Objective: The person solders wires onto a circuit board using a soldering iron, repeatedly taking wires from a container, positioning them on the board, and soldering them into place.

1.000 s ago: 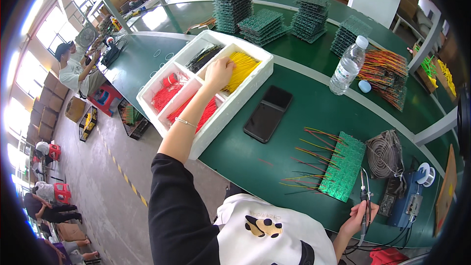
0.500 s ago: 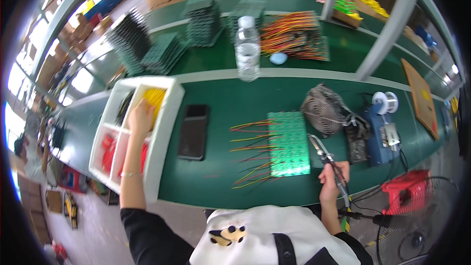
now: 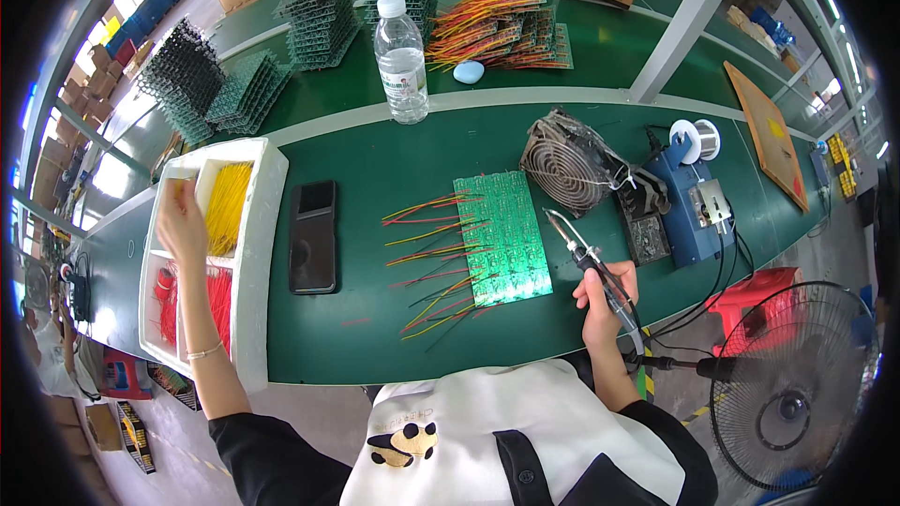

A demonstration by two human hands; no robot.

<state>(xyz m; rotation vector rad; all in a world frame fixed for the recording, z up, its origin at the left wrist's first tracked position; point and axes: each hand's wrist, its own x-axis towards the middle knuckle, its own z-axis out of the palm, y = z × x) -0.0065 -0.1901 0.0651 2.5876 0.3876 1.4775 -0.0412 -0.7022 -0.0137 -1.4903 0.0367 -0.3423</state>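
On my feed, versus half a second ago: left hand point(image 3: 181, 220) shifted from the yellow wires point(image 3: 227, 206) to the foam box point(image 3: 263, 234)'s far-left compartment; whether its fingertips meet or pinch anything, I cannot tell. Right hand point(image 3: 607, 295): fingers remain clamped on the soldering iron point(image 3: 588, 257), tip just right of the circuit board point(image 3: 511, 239), which lies on the table point(image 3: 375, 164).

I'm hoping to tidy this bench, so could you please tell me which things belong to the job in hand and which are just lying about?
Likely part of the job:
soldering iron, in the right hand
foam box of wires, beneath the left hand
green circuit board
blue unit
wire reel

Apparently just lying about:
black phone
water bottle
pale blue oval object
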